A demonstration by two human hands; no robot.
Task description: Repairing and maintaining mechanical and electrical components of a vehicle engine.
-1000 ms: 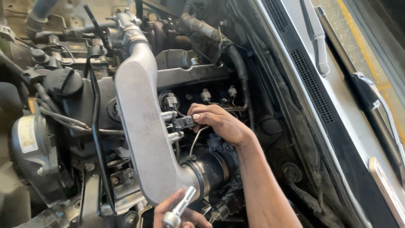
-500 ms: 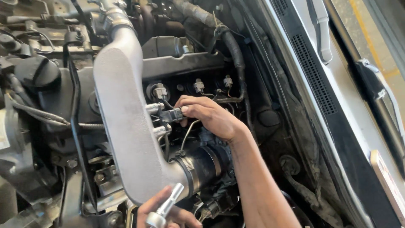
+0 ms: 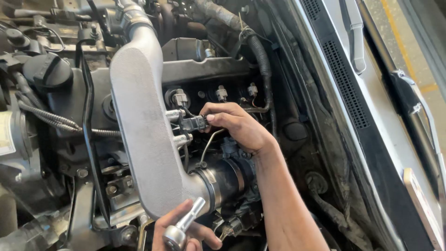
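Grimy engine bay; right hand (image 3: 241, 128) pinches small black connector (image 3: 194, 123).

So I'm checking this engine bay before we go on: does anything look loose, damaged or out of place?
One thing: the black connector pinched by the right hand sits off any socket beside the grey intake pipe, so it looks unplugged. The left hand holds a metal ratchet tool. No spill or breakage shows.
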